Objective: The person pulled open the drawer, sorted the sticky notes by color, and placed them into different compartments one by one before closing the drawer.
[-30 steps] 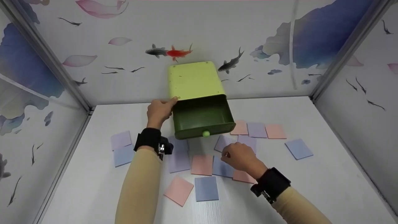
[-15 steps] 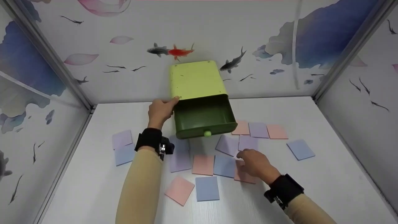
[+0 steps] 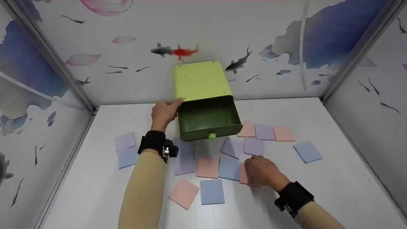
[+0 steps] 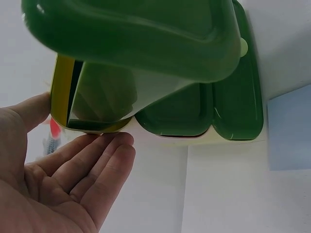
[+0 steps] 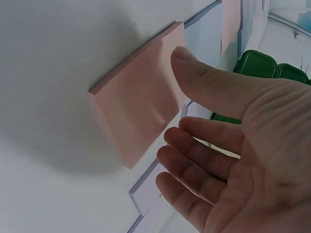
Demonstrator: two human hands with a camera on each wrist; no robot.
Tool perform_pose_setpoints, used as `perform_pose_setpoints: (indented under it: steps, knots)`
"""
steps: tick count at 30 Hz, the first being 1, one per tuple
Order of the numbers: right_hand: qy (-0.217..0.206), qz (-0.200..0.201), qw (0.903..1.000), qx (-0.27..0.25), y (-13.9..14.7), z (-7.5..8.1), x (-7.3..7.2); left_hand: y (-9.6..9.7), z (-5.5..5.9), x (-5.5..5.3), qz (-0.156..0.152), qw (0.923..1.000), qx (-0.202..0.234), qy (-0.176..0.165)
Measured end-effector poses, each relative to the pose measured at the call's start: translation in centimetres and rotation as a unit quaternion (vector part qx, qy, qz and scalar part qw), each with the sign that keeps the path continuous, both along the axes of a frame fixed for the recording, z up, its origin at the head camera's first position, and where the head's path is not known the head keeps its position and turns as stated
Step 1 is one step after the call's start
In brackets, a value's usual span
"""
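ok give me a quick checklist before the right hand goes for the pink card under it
1. Top drawer pulled out: ok.
2. Left hand holding the cabinet: ok, at its upper front corner.
3. Lower drawers closed: ok, as the left wrist view shows them.
4. Pink card free of other cards on top: ok, none seen lying over it.
5. Right hand gripping that card: not ok, its thumb and fingers are spread apart.
6. Thumb touching the card: cannot tell.

Head view high, forward-down; wrist views close; drawer unit (image 3: 203,82) shared.
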State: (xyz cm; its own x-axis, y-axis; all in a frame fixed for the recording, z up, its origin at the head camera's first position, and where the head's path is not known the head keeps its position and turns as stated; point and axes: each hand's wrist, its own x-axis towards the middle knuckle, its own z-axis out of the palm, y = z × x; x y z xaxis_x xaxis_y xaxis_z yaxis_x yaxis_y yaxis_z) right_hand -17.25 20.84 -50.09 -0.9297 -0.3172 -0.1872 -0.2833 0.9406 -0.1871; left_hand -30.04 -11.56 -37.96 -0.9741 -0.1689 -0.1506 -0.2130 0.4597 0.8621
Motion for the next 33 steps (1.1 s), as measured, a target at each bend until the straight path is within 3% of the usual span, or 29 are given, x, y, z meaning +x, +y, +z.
perform_pose_setpoints:
  steps: [16,33]
  knots:
    - [0.008,-0.01,0.9998,-0.014,0.0,-1.4,-0.1,0.1,0.1,0.1,0.001,1.0,0.009,-0.001]
    - [-0.007,-0.005,0.9999,-0.007,0.1,-1.6,-0.9,0.1,-0.1,-0.1,0.005,0.9996,0.026,-0.01]
